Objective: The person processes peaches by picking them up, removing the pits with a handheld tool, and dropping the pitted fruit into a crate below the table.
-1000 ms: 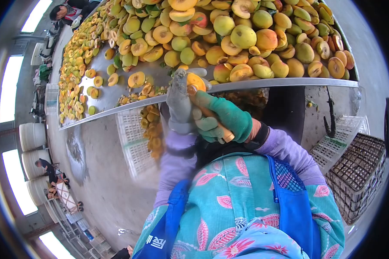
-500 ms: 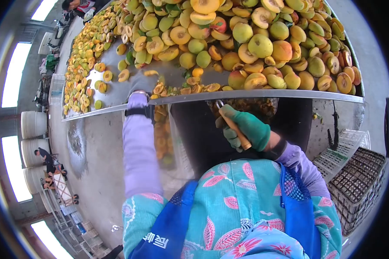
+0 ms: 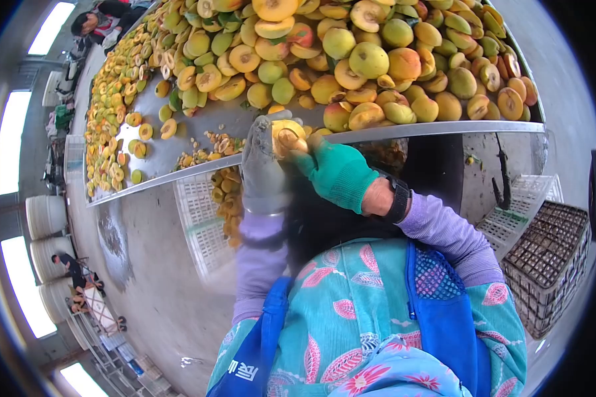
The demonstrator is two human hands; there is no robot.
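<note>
My left hand (image 3: 261,165), in a grey glove, holds a cut yellow peach (image 3: 286,137) upright just at the steel table's front rim (image 3: 444,129). My right hand (image 3: 338,173), in a green glove, is closed and pressed against the peach's cut face. The wooden-handled knife it gripped in the earlier frames is hidden by the glove. Behind the hands lies a big heap of whole and halved peaches (image 3: 377,59).
Pits and scraps (image 3: 212,145) lie on the table's bare steel left of my hands. A white crate (image 3: 198,212) holding peach halves stands below the rim. A black crate (image 3: 546,264) and a white one (image 3: 523,205) sit on the right. Another person (image 3: 96,23) works at the far end.
My left hand came back from the table's left side with a peach. My right hand rose from below the rim and met the fruit.
</note>
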